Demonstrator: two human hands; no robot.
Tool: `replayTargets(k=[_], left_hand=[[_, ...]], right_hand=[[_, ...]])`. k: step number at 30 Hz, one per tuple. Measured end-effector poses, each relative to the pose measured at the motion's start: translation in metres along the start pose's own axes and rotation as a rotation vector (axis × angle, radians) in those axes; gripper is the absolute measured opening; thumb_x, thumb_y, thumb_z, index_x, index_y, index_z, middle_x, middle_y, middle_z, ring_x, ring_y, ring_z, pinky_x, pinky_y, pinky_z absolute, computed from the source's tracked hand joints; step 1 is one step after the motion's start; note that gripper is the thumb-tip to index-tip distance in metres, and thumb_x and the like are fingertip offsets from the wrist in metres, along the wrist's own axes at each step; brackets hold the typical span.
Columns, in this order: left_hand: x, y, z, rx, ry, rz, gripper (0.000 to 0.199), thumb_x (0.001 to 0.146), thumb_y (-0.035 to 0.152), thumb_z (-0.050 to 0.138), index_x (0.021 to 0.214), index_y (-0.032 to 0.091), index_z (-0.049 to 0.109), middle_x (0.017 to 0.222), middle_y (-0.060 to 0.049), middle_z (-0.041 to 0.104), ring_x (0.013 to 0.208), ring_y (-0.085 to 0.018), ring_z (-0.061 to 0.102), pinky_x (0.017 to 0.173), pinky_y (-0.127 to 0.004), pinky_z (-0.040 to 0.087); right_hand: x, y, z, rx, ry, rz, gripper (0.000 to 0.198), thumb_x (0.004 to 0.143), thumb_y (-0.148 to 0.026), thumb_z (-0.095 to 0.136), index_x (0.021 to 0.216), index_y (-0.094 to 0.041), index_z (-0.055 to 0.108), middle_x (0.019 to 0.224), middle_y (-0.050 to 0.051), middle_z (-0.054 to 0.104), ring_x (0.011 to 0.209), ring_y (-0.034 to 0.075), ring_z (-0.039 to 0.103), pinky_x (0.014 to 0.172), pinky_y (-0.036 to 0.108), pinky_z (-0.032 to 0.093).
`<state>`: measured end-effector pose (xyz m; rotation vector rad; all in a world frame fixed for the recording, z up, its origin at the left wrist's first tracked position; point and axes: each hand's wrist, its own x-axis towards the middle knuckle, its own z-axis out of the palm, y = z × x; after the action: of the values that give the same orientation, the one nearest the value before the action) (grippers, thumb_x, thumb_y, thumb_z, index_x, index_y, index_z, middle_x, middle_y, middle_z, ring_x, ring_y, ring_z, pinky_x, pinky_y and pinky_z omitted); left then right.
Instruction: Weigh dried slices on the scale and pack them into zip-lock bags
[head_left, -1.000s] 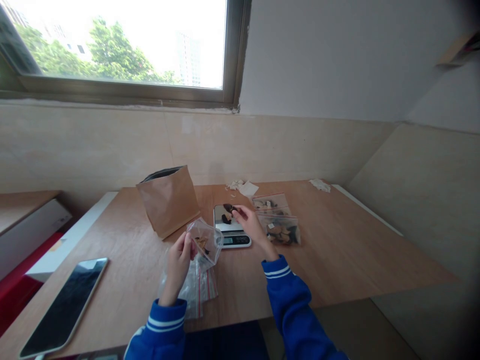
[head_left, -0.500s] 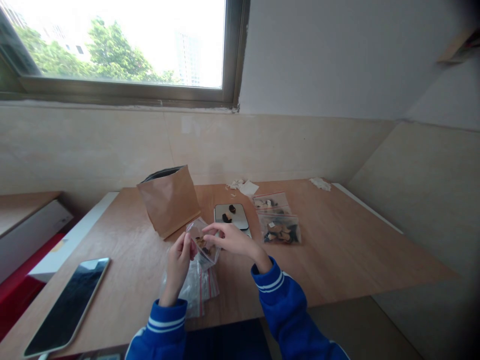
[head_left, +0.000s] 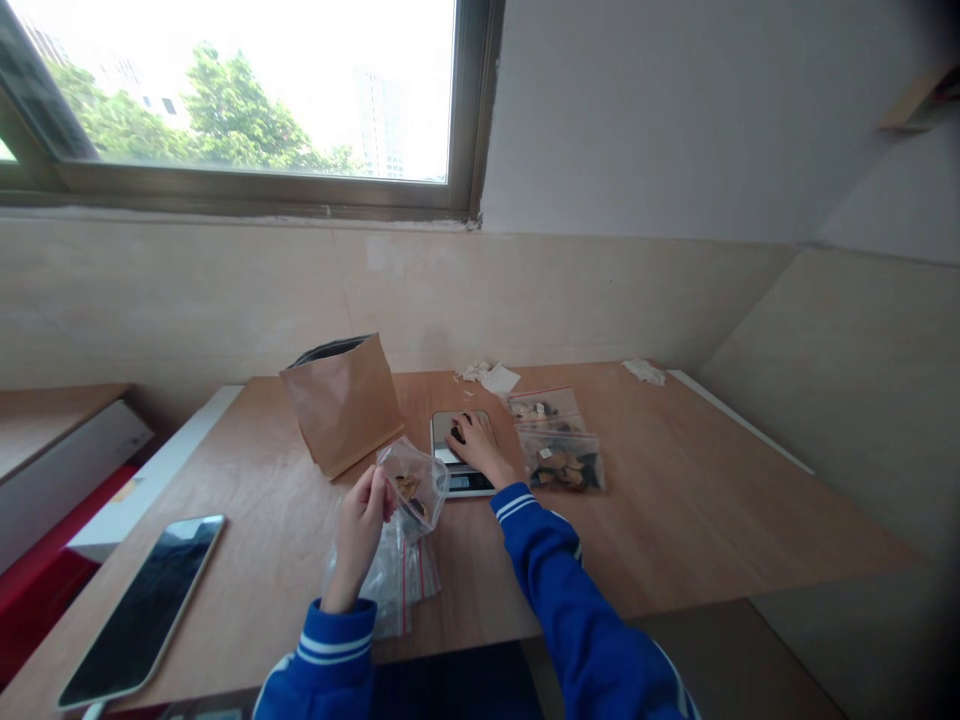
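Note:
My left hand [head_left: 367, 508] is closed on the edge of a clear zip bag [head_left: 429, 478], whose mouth gapes open. Brown and dark dried pieces [head_left: 409, 488] lie inside that bag. Over the plate of a small digital kitchen scale [head_left: 444, 450], my right hand [head_left: 478, 445] has its fingers curled around a dark dried piece [head_left: 455, 434]. Part of another dark piece shows by the fingertips; the hand hides much of the plate. The scale's display [head_left: 469, 481] faces me, its digits too small to read.
Flat, clear zip bags [head_left: 386, 590] lie under my left hand. A brown paper pouch [head_left: 345, 405] stands open behind them. Filled zip bags [head_left: 564, 462] lie right of the scale. A phone [head_left: 146, 610] is at the left; paper scraps [head_left: 499, 379] sit by the wall.
My right hand has moved from the bag's mouth to the scale plate and its fingers have closed around a dark piece. The left hand still holds the bag, which now gapes wider.

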<state>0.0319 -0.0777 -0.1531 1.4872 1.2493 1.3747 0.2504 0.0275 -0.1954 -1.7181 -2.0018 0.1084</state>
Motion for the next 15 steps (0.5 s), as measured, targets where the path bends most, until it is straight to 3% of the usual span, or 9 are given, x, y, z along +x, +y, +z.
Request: replayTargets(k=[2, 7, 11, 15], left_hand=[[0.0, 0.0, -0.001, -0.002, 0.008, -0.003, 0.049, 0.09, 0.056, 0.041, 0.057, 0.02, 0.046, 0.048, 0.003, 0.047, 0.046, -0.012, 0.045, 0.049, -0.024, 0.036], [0.0, -0.001, -0.002, -0.003, 0.021, -0.002, 0.049, 0.089, 0.056, 0.042, 0.057, 0.02, 0.045, 0.048, 0.003, 0.046, 0.046, -0.011, 0.044, 0.048, -0.023, 0.035], [0.0, -0.001, 0.0, -0.012, 0.025, -0.013, 0.049, 0.089, 0.056, 0.042, 0.057, 0.02, 0.045, 0.047, 0.003, 0.046, 0.045, -0.011, 0.044, 0.047, -0.023, 0.035], [0.0, -0.001, 0.002, -0.031, 0.045, -0.027, 0.049, 0.088, 0.057, 0.043, 0.057, 0.02, 0.045, 0.047, 0.003, 0.046, 0.044, -0.011, 0.044, 0.046, -0.023, 0.035]], right_hand=[[0.001, 0.004, 0.001, -0.03, 0.039, -0.037, 0.022, 0.09, -0.021, 0.052, 0.108, -0.016, 0.065, 0.112, 0.014, 0.062, 0.108, 0.025, 0.053, 0.096, 0.039, 0.039], [-0.003, 0.016, 0.004, 0.011, 0.115, -0.103, 0.021, 0.091, -0.014, 0.048, 0.094, -0.019, 0.068, 0.099, 0.01, 0.063, 0.1, 0.023, 0.054, 0.092, 0.036, 0.042], [-0.008, 0.013, -0.002, 0.191, 0.177, -0.049, 0.02, 0.087, -0.012, 0.05, 0.091, -0.019, 0.068, 0.096, 0.009, 0.064, 0.094, 0.022, 0.058, 0.087, 0.035, 0.046], [-0.008, -0.014, -0.029, 0.456, 0.251, -0.057, 0.02, 0.087, -0.013, 0.05, 0.091, -0.019, 0.068, 0.093, 0.007, 0.067, 0.091, 0.019, 0.062, 0.084, 0.032, 0.046]])
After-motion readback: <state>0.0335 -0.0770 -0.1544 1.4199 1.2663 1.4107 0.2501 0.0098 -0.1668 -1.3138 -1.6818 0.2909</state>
